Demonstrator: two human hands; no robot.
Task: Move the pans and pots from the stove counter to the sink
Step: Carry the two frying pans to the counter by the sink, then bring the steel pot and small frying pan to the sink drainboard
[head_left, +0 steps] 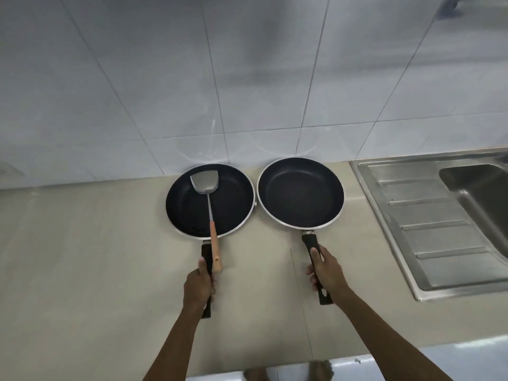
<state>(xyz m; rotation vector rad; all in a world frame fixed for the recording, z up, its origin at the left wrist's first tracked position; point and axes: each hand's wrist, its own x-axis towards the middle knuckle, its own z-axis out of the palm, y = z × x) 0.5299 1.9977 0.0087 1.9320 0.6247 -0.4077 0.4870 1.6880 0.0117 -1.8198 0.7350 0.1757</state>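
Two black non-stick frying pans with silver rims sit side by side on the beige counter, near the tiled wall. The left pan point(233, 204) has a metal spatula point(204, 182) with a wooden handle lying in it, the handle sticking out over the near rim. My left hand point(198, 287) is wrapped around the left pan's black handle. The right pan point(300, 191) holds nothing inside. My right hand point(325, 269) grips its black handle. Whether either pan is lifted off the counter I cannot tell.
A stainless steel sink point(428, 229) with a ribbed draining board is set into the counter point(82, 257) at the right; its basin shows at the far right edge. The white tiled wall rises behind the pans. The counter's front edge runs along the bottom.
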